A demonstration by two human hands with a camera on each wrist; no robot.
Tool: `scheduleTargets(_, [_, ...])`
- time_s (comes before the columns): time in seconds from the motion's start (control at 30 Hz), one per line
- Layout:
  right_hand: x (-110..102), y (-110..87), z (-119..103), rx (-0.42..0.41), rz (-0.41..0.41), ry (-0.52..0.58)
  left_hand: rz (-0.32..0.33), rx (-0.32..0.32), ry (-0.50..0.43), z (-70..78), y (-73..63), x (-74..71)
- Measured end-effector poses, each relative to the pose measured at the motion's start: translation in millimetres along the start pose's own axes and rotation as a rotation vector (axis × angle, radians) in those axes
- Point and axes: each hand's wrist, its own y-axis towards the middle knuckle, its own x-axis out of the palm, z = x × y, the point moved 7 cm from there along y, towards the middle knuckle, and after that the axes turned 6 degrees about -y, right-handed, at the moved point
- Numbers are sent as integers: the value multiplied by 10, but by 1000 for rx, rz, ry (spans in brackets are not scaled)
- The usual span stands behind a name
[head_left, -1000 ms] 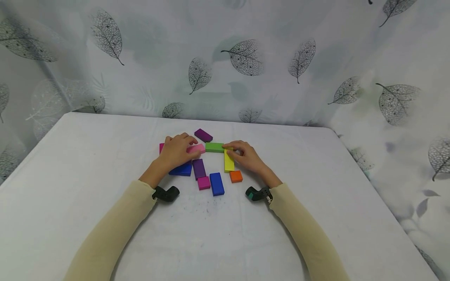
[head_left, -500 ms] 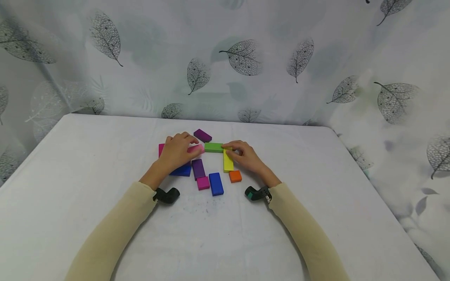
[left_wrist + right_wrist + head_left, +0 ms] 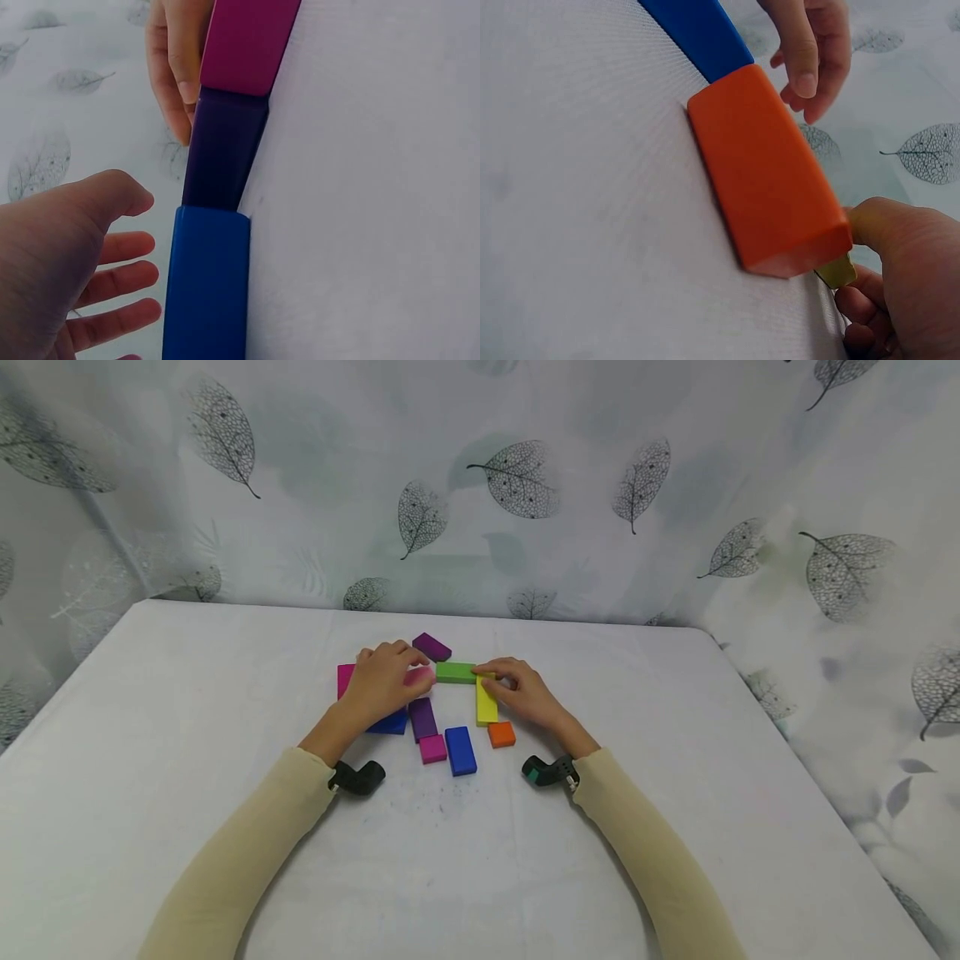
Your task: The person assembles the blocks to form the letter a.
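Observation:
In the head view my left hand (image 3: 381, 681) hovers over the left blocks, thumb and fingers spread around a light pink block (image 3: 420, 676) that they partly cover. The left wrist view shows that hand's thumb and fingers apart, beside a blue block (image 3: 206, 289). My right hand (image 3: 521, 693) pinches the far end of a yellow block (image 3: 487, 706) between thumb and fingers, its index fingertip right at the end of a green block (image 3: 454, 672). Pink, green and yellow form a corner. An orange block (image 3: 502, 734) lies at the yellow one's near end.
Behind the row lies a dark purple block (image 3: 432, 647). A violet block (image 3: 423, 720), a small magenta block (image 3: 432, 748) and an upright-lying blue block (image 3: 461, 751) sit nearer. Another magenta block (image 3: 345, 680) shows left of my hand. A white cloth covers the table (image 3: 480, 868).
My left hand has shifted slightly right, covering more of the light pink block and baring more magenta behind it. My right hand keeps its place, and the other blocks look unmoved.

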Motion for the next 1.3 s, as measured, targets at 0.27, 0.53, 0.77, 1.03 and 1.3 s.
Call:
scheduleTargets(0.27, [-9,-6,-7,-3,6,-5,24,43,12,85,9,22])
scheduleTargets(0.53, [-16,-14,-16,10,8,1,-23,63,-5,179,-4,81])
scheduleTargets(0.77, [-15,-18,-22,13,8,-4,-67,59,14,251,-8,134])
scheduleTargets(1.03, [-12,-16,-15,24,5,-1,-87,89,-48,347,-39,170])
scheduleTargets(1.3, [-11,-14,-22,3,4,7,-125,96,-134,424,-62,250])
